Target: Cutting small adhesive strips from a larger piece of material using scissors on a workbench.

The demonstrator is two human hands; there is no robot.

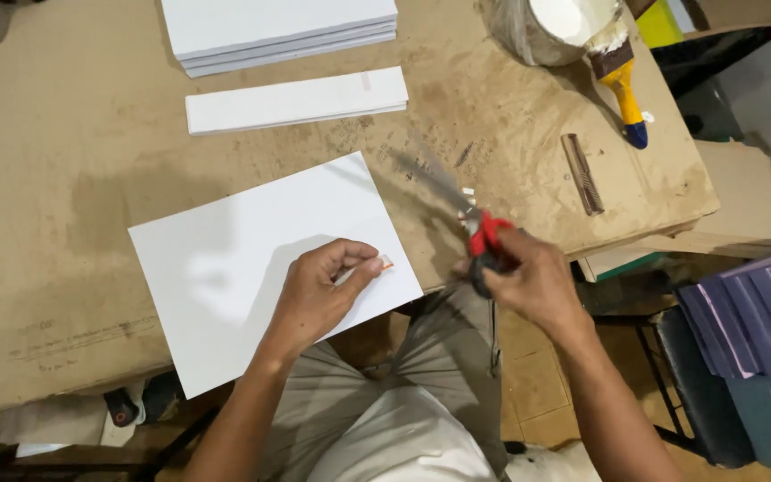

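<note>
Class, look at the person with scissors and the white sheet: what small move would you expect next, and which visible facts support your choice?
Probably setting the scissors down on the brown table. The right hand holds them with blades pointing away from the white sheet, while the left hand already pinches a small strip against the sheet, so cutting looks finished.

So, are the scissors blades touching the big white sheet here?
Apart. The head view shows the scissors, held in the right hand, with the blades over bare board beyond the white sheet edge; the left hand rests on the sheet.
</note>
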